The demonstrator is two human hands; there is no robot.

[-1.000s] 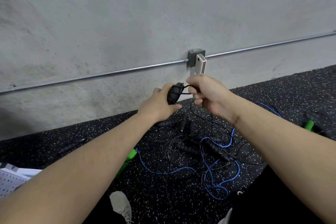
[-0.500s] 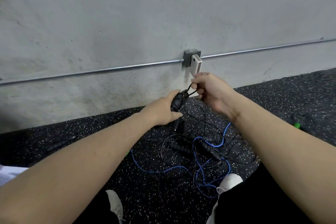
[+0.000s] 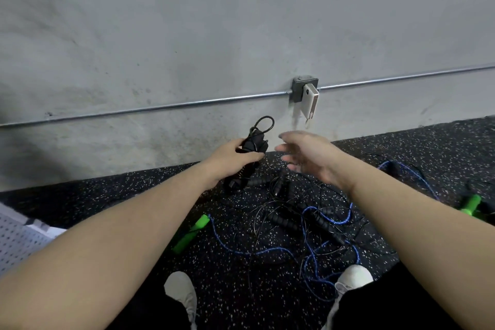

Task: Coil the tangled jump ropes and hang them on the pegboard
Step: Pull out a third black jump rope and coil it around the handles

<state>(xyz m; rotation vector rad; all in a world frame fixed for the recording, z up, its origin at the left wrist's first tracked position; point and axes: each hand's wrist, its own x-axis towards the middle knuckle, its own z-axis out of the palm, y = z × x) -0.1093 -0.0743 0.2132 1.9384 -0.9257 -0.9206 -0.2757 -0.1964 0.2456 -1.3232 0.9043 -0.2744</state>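
My left hand (image 3: 230, 159) grips a coiled black jump rope (image 3: 253, 146) held above the floor; a small loop of its cord sticks up at the top. To its right, my right hand (image 3: 305, 158) is blurred, with spread fingers that hold nothing. Below them on the speckled black floor lies a tangle of black ropes (image 3: 289, 211) with ribbed handles, mixed with a blue rope (image 3: 308, 252). A green handle (image 3: 190, 233) lies left of the tangle and another green handle (image 3: 470, 206) at the far right. A corner of the white pegboard (image 3: 16, 241) shows at the left edge.
A grey concrete wall stands close ahead, with a metal conduit (image 3: 160, 108) running across it and a junction box with a white plug-in device (image 3: 309, 100). My two white shoes (image 3: 179, 292) (image 3: 353, 277) stand near the bottom, beside the rope tangle.
My right hand has let go of the cord loop and pulled away to the right, fingers spread. The left hand keeps its hold on the black bundle. The camera has tilted down.
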